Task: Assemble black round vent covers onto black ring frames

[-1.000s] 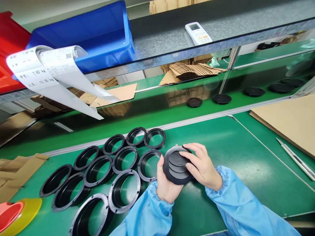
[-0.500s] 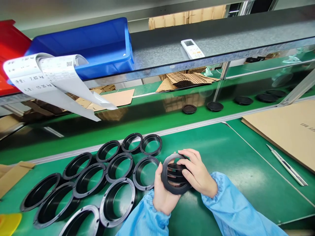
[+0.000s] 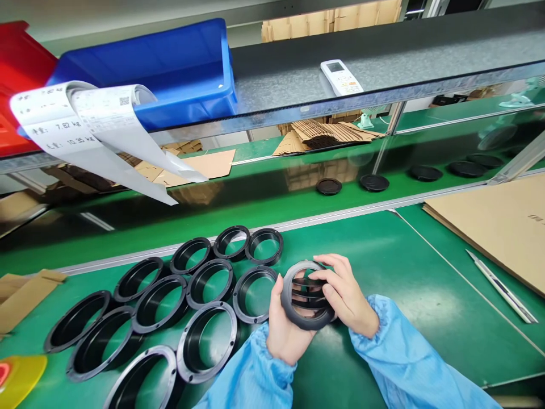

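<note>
A round black air vent [image 3: 307, 295] with crosswise slats is held between my two hands above the green table. My left hand [image 3: 287, 332] is closed around its left and lower side, with the thumb on the rim. The fingers of my right hand [image 3: 348, 295] curl over the upper right of the rim, and some reach in at the slats. Part of the vent's far side is hidden by the hands. To the left stand several black flanged rings [image 3: 208, 342] in loose rows, with green table showing through their openings.
A utility knife [image 3: 502, 287] lies at the right beside flat cardboard [image 3: 498, 221]. Behind a rail, several black round parts [image 3: 374, 182] rest on green. The shelf above holds a blue bin [image 3: 183, 111], printed label strips [image 3: 114, 153] and a white remote [image 3: 342, 78]. A yellow object [image 3: 25, 378] is lower left.
My view has shifted slightly, so the rings sit a little higher and further right. The vent looks a little more turned toward me; both hands keep hold of it.
</note>
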A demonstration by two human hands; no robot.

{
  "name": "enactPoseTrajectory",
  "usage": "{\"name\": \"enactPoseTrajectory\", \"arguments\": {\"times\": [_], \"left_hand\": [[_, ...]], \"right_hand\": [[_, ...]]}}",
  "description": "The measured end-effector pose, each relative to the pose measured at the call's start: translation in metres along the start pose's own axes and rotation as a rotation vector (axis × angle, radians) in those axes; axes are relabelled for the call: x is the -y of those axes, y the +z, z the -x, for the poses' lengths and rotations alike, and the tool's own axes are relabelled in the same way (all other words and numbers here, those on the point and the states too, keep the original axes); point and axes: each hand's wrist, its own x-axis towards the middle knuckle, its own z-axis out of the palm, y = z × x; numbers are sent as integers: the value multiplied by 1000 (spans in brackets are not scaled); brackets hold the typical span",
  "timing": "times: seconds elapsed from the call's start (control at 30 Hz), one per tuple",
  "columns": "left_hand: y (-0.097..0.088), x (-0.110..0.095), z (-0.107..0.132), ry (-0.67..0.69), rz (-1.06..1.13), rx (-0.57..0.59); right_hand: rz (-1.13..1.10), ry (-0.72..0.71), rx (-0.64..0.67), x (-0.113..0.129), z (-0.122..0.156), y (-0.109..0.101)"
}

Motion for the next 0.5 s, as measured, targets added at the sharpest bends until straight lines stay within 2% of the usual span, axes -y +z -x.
{"name": "enactPoseTrajectory", "arguments": {"times": [0.17,0.37,0.5], "left_hand": [[3,-1,1,-41,-53,22],[2,-3,1,-67,-57,-20],[0,-3,0,-76,-95,41]], "right_hand": [[-19,24,-54,-2,0,-1],[-44,57,-69,-1,0,0],[-65,73,-86,-2,0,-1]]}}
